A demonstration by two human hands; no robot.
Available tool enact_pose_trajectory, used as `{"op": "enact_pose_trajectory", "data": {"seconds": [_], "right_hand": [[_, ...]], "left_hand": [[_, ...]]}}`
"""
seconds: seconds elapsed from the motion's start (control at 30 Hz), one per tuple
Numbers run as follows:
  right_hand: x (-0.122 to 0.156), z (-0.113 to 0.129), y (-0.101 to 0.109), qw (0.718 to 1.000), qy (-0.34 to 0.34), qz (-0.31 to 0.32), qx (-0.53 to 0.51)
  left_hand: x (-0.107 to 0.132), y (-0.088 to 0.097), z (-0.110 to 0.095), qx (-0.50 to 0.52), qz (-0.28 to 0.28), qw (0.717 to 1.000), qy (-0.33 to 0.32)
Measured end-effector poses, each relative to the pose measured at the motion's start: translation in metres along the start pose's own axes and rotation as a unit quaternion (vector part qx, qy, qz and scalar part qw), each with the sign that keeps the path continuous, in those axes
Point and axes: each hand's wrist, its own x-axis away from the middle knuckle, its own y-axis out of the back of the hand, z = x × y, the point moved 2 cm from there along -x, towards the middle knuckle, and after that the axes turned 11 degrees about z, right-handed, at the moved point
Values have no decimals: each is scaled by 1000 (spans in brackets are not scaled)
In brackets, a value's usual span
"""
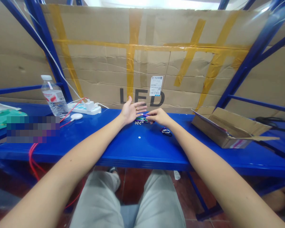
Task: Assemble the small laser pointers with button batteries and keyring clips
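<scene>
Your table [123, 148] is a flat blue top running across the whole view. At its far left lies a green packet [4, 117], and near it a clear water bottle [54, 96] stands upright. Just beside the bottle a white power strip [85, 107] lies toward the back edge, with a small white puck [76, 116] in front of it and a red cable [30, 154] trailing over the front edge. Mid-table sits a small heap of little parts [140, 121], metal and green as far as you can tell from here. Two looped clips [165, 131] lie just right of it, and a white dot [139, 137] lies nearer you. To the right an open cardboard box [228, 129] rests flat.
</scene>
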Motion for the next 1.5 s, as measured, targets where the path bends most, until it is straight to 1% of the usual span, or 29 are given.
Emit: {"op": "enact_pose_trajectory", "data": {"seconds": [0.23, 0.47, 0.73, 0.87, 1.03, 1.23, 1.3, 1.5], "right_hand": [[1, 1, 2, 1000, 9, 2, 9], [0, -3, 4, 1000, 22, 10, 20], [2, 1, 5, 999, 27, 10, 19], [2, 1, 5, 999, 25, 18, 25], [2, 1, 5, 1000, 22, 11, 15], [4, 6, 6, 999, 27, 14, 25], [4, 7, 5, 999, 26, 7, 28], [2, 3, 0, 999, 12, -42, 22]], "left_hand": [[1, -2, 0, 16, 8, 1000, 2], [2, -3, -3, 30, -4, 1000, -4], [1, -4, -3, 25, 3, 1000, -3], [1, -2, -2, 23, 6, 1000, -4], [1, 1, -1, 13, 15, 1000, -2], [2, -2, -1, 14, 21, 1000, 1], [3, -3, 0, 18, 17, 1000, 2], [1, -4, 2, 9, 21, 1000, 1]]}}
